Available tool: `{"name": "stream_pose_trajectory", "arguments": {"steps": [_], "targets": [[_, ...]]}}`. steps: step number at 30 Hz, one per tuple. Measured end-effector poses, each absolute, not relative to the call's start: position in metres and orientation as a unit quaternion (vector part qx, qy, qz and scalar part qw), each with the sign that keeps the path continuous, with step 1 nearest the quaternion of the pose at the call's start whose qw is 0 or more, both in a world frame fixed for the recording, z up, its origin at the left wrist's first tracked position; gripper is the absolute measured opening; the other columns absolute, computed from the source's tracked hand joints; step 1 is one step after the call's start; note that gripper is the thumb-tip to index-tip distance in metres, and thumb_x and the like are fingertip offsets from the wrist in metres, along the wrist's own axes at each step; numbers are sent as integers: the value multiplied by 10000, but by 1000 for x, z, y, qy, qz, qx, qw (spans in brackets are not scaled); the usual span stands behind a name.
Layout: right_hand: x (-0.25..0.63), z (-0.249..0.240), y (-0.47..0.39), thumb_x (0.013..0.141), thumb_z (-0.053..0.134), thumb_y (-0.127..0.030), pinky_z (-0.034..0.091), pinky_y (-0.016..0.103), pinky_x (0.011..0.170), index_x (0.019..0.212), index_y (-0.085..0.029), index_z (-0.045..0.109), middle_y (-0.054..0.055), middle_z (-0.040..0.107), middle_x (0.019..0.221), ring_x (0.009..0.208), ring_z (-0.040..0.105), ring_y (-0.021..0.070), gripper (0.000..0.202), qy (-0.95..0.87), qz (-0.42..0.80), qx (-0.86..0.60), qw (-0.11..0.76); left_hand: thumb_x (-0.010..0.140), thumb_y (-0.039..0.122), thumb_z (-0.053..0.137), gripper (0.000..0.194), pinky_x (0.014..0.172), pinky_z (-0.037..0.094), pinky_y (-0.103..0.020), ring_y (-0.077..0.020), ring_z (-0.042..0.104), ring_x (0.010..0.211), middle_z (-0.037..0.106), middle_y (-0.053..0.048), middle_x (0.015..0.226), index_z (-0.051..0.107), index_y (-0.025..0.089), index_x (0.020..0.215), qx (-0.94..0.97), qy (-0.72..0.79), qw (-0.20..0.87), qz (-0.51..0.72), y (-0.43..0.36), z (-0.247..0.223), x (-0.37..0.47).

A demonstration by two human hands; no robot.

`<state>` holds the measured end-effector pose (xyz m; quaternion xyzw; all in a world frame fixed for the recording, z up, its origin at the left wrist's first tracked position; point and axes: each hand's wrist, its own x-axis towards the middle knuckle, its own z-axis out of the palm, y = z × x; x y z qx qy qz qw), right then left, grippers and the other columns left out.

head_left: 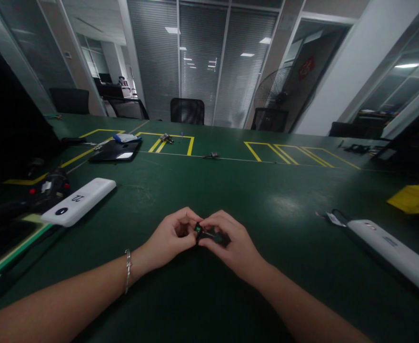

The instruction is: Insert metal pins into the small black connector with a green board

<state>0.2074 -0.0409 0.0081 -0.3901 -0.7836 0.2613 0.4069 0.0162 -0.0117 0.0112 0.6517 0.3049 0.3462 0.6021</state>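
Both hands meet over the green table (152, 295) near the middle of the view. Between their fingertips is a small dark part (198, 229) with a bright green patch, too small to make out fully. My left hand (172, 237), with a silver bracelet at the wrist, pinches it from the left. Thumb and fingers of my right hand (231, 240) close on it from the right. A thin dark piece seems to show inside the curl of the right hand, its shape unclear.
A white device (79, 202) lies at the left beside dark equipment; a similar device (395, 252) is at the right. Farther back are a black tablet (114, 150), small metal parts (166, 138), another small part (211, 155) and yellow tape outlines. A yellow object (414, 199) sits far right.
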Motion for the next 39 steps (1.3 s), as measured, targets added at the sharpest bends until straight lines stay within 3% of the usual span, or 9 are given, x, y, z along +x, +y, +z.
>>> {"name": "stream_pose_trajectory", "arguments": {"steps": [7, 14, 21, 27, 31, 39], "targets": [[211, 7, -38, 819, 697, -222, 471, 280, 703, 996, -225, 633, 31, 604, 950, 829, 593, 169, 188, -764, 241, -447, 399, 779, 51, 583, 221, 638, 405, -248, -106, 505, 674, 594, 20, 789, 575, 141, 981, 656, 308, 593, 352, -10, 7, 12], [213, 1, -34, 837, 677, -275, 434, 264, 621, 999, -225, 621, -30, 626, 737, 666, 597, 146, 179, -736, 262, -502, 372, 833, 127, 578, 235, 749, 468, -328, -162, 596, 785, 638, -26, 864, 569, 143, 1067, 643, 314, 613, 336, -9, 7, 13], [213, 12, -38, 956, 498, -333, 459, 278, 679, 996, -215, 632, 13, 665, 889, 783, 619, 163, 182, -748, 278, -504, 330, 856, 167, 607, 364, 919, 459, -369, -210, 574, 1049, 609, -66, 1155, 566, 195, 1216, 657, 334, 591, 328, -6, 6, 8], [214, 12, -38, 974, 453, -255, 459, 275, 667, 900, -195, 655, 22, 656, 864, 781, 612, 159, 223, -767, 246, -501, 317, 877, 214, 593, 366, 934, 464, -377, -215, 580, 1066, 586, -63, 1226, 577, 227, 1243, 686, 357, 547, 321, -5, 4, 6], [215, 10, -38, 964, 472, -245, 458, 272, 618, 927, -207, 669, 19, 650, 845, 732, 604, 157, 204, -778, 236, -503, 295, 876, 178, 579, 338, 949, 461, -366, -193, 594, 1066, 631, -60, 1182, 572, 203, 1213, 657, 348, 578, 335, -6, 5, 8], [215, 7, -36, 953, 488, -253, 459, 275, 627, 917, -217, 687, 17, 646, 813, 719, 604, 157, 205, -787, 209, -505, 284, 873, 197, 585, 290, 835, 489, -338, -190, 616, 927, 665, -57, 1041, 618, 177, 1161, 673, 371, 556, 316, -7, 7, 9]]}}
